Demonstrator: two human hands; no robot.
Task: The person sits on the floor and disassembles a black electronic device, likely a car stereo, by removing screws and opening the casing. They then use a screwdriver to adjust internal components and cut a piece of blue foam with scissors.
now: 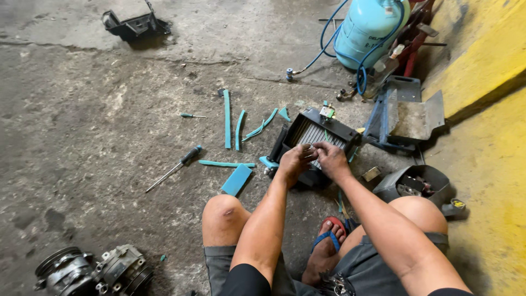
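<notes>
On stained concrete floor [109, 109], yellow wall [487, 49].

Screwdriver [174, 169], teal gas cylinder [368, 27], compressor [93, 271]

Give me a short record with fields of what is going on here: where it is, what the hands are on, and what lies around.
place: rough concrete floor, yellow wall on the right
person: seated on the floor, knees bent
left hand: on the near edge of the finned unit
right hand: on the same edge, beside the left
finned unit: black frame, metal fins
teal foam strips: scattered left of the unit
screwdriver: on the floor, farther left
gas cylinder: light blue, with blue hose
compressor: bottom left
</notes>
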